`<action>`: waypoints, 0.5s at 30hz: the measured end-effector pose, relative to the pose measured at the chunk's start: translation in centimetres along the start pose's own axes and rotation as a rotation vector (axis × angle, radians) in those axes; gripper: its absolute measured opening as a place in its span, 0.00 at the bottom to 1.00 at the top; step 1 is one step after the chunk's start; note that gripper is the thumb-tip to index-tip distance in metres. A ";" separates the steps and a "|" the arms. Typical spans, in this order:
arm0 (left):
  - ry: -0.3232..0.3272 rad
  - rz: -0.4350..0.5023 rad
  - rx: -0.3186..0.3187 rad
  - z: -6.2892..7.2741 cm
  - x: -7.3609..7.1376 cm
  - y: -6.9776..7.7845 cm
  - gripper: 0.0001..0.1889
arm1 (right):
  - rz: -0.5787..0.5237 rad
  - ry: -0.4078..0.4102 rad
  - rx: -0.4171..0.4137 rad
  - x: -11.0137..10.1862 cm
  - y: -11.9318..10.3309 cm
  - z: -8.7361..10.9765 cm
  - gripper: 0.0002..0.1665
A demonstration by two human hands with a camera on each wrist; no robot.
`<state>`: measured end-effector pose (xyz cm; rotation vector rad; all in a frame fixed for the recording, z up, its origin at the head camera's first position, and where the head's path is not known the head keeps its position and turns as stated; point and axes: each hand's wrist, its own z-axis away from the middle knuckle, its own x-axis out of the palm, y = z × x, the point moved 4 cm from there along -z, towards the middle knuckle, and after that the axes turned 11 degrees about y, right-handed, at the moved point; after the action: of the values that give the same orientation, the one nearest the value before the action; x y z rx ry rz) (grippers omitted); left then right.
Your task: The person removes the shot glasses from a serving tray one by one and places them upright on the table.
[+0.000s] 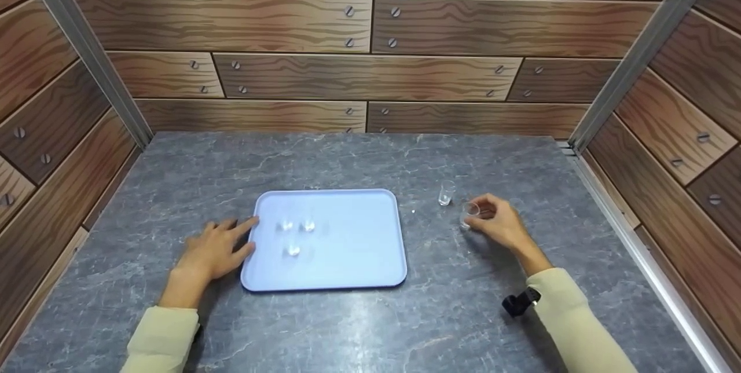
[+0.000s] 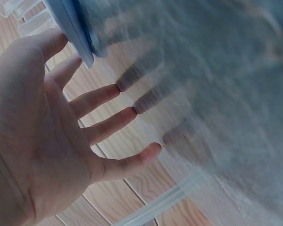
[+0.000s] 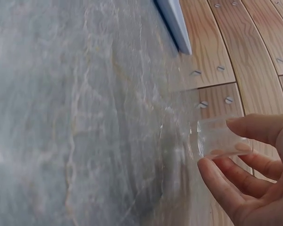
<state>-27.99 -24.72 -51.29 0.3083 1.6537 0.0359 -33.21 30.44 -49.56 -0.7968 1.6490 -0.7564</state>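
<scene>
My right hand (image 1: 499, 223) pinches a small clear shot glass (image 1: 470, 215) between thumb and fingers, right of the tray; the right wrist view shows the glass (image 3: 219, 137) at the tabletop. Just behind it stands a second clear shot glass (image 1: 446, 193). Fingers spread, my left hand (image 1: 213, 250) touches the left rim of a light blue tray (image 1: 353, 257). Several fingers of that hand (image 2: 61, 122) meet the tabletop in the left wrist view. On the tray's left half are three small clear glasses, one of them a front glass (image 1: 293, 251).
A grey marbled tabletop (image 1: 359, 332) lies under everything. Wood-patterned walls (image 1: 289, 22) rise at the back and sides, with metal posts in the corners. A metal rail (image 1: 654, 269) runs along the right edge.
</scene>
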 end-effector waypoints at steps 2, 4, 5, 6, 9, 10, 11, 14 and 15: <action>0.001 0.000 -0.001 0.0 -0.1 0.0 0.30 | 0.002 0.015 0.009 -0.1 0.2 -0.1 0.24; 0.001 -0.001 -0.002 0.0 -0.1 0.0 0.30 | 0.008 0.023 0.016 -0.3 0.4 -0.3 0.24; 0.000 -0.001 -0.001 0.0 -0.1 0.0 0.30 | 0.013 0.025 0.019 -0.3 0.4 -0.3 0.24; -0.001 -0.002 -0.002 0.0 -0.1 0.1 0.30 | 0.018 0.027 0.022 -0.3 0.5 -0.4 0.24; -0.002 0.000 -0.003 0.0 0.0 0.0 0.30 | 0.042 0.045 0.019 -0.3 0.4 -0.6 0.23; -0.003 0.002 -0.003 0.0 0.0 0.0 0.30 | 0.053 0.052 0.017 -0.3 0.4 -0.6 0.23; -0.003 0.002 -0.001 0.0 0.0 0.0 0.30 | 0.065 0.061 0.017 -0.3 0.4 -0.7 0.23; -0.001 0.004 -0.005 0.0 0.0 -0.1 0.30 | 0.088 0.084 0.015 -0.2 0.4 -0.9 0.22; 0.001 0.003 -0.004 0.0 0.0 -0.1 0.30 | 0.097 0.091 0.014 -0.2 0.4 -0.9 0.21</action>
<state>-27.99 -24.77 -51.32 0.3074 1.6537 0.0412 -34.15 30.92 -49.63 -0.6756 1.7482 -0.7443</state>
